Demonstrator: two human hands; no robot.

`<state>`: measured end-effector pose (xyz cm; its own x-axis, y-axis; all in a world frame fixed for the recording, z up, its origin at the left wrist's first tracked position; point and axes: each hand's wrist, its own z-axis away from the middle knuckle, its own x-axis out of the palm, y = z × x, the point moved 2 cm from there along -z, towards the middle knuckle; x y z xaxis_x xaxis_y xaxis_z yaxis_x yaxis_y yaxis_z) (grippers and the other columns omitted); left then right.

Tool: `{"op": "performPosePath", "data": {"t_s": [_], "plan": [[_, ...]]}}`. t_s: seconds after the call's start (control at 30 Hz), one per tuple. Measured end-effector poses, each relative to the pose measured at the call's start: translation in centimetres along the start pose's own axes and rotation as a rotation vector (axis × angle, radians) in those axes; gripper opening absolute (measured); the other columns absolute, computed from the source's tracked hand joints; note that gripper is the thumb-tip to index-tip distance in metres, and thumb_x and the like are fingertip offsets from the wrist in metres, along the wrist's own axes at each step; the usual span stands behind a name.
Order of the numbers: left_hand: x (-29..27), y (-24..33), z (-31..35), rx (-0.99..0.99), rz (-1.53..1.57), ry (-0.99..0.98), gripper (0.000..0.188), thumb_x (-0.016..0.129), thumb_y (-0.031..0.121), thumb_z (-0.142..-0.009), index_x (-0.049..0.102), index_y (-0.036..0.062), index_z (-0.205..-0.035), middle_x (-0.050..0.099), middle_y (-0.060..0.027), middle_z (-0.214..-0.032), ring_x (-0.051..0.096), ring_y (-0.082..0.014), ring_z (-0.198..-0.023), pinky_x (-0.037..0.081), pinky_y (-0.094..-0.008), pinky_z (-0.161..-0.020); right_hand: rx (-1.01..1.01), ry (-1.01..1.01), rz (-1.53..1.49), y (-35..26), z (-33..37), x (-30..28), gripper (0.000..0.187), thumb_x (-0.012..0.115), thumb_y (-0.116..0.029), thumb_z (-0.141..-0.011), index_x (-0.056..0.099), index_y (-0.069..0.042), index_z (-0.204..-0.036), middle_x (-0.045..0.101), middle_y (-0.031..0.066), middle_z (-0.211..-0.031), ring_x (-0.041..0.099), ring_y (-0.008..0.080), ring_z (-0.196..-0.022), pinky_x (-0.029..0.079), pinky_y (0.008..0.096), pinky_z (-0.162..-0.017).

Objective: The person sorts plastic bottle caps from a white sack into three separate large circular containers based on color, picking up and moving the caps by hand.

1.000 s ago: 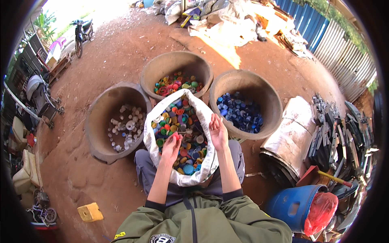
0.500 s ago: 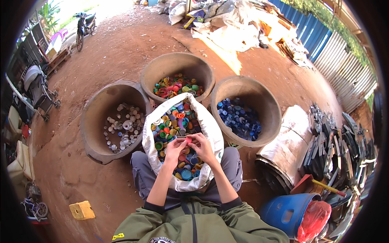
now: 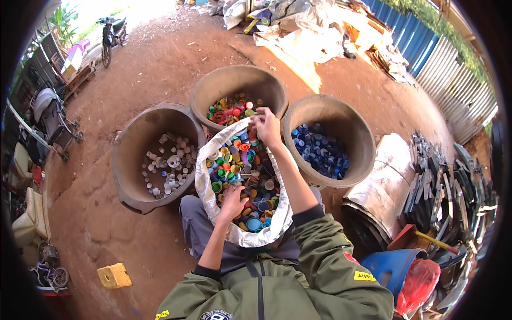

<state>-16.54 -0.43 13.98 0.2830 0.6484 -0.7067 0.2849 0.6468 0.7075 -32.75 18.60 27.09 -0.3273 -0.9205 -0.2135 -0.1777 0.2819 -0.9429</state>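
Between my knees stands a white woven sack (image 3: 206, 176) with its mouth spread wide, full of mixed coloured plastic bottle caps (image 3: 234, 160). My left hand (image 3: 233, 204) is low over these caps, thumb and fingers apart, holding nothing visible. Above the sack's far rim, my right hand (image 3: 266, 127) reaches to the far tub (image 3: 234, 80), its fingers loosely extended. Just beyond its fingertips is a red cap (image 3: 249, 105) with a pale centre, over or among the red, green and yellow caps in that tub; whether it is airborne I cannot tell.
The left tub (image 3: 130, 154) holds white caps, the right tub (image 3: 362, 144) blue ones. A yellow block (image 3: 114, 276) lies on the dirt floor at left. At right are a rolled sheet (image 3: 376, 181), a blue barrel (image 3: 386, 269) with a red bag, and piled dark strips (image 3: 437, 186).
My hands, together over the sack's middle before, are now apart. The right went forward to the far tub; the left dropped slightly toward the caps. The view shifted slightly.
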Motion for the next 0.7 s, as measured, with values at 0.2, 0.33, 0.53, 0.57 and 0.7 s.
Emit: {"op": "performPosePath", "data": {"t_s": [0.2,0.33,0.53,0.57,0.7], "plan": [[0.2,1.0,0.3,-0.037,-0.193,-0.172,0.063,0.08,0.014,-0.07,0.05,0.0049,-0.125,0.045,-0.0205,-0.125,0.049,-0.0426,-0.114,0.045,-0.0491,-0.093,0.301,-0.228,-0.209,4.5,11.9,-2.8,0.013,0.053,0.0,-0.094,0.059,0.005,-0.104,0.07,0.0142,-0.089,0.071,0.0195,-0.077,0.057,0.0279,-0.063],[1.3,0.2,0.0,0.007,-0.14,-0.113,0.074,0.084,0.013,-0.064,0.045,0.004,-0.126,0.042,-0.0251,-0.126,0.047,-0.047,-0.113,0.045,-0.0505,-0.092,0.25,-0.365,0.222,8.8,17.8,-3.0,0.025,0.064,-0.001,-0.078,0.06,0.008,-0.102,0.069,0.0216,-0.084,0.071,0.031,-0.079,0.057,0.0375,-0.071],[1.2,0.2,-0.4,0.063,-0.229,-0.149,0.076,0.083,0.016,-0.065,0.042,-0.0032,-0.125,0.043,-0.0277,-0.126,0.046,-0.0485,-0.113,0.042,-0.0495,-0.096,0.081,-0.574,0.719,10.7,21.2,-1.0,0.039,0.069,-0.006,-0.07,0.059,0.005,-0.106,0.056,0.028,-0.105,0.059,0.0432,-0.099,0.05,0.0463,-0.086],[1.5,-0.3,-0.7,0.083,-0.292,-0.143,0.07,0.082,0.016,-0.066,0.043,-0.0051,-0.121,0.046,-0.0269,-0.123,0.047,-0.0459,-0.112,0.042,-0.0485,-0.095,0.079,-0.606,0.712,10.5,21.6,-0.7,0.041,0.069,-0.006,-0.069,0.058,0.006,-0.106,0.055,0.0282,-0.107,0.058,0.0434,-0.1,0.05,0.0463,-0.086],[2.0,-1.7,-0.7,0.147,-0.268,-0.188,0.061,0.08,0.014,-0.067,0.045,-0.0047,-0.114,0.051,-0.0254,-0.117,0.05,-0.0412,-0.11,0.043,-0.047,-0.092,0.047,-0.646,0.73,10.2,21.6,-0.3,0.047,0.07,-0.008,-0.067,0.056,0.008,-0.109,0.054,0.0308,-0.108,0.057,0.0441,-0.103,0.049,0.0448,-0.089]]}}
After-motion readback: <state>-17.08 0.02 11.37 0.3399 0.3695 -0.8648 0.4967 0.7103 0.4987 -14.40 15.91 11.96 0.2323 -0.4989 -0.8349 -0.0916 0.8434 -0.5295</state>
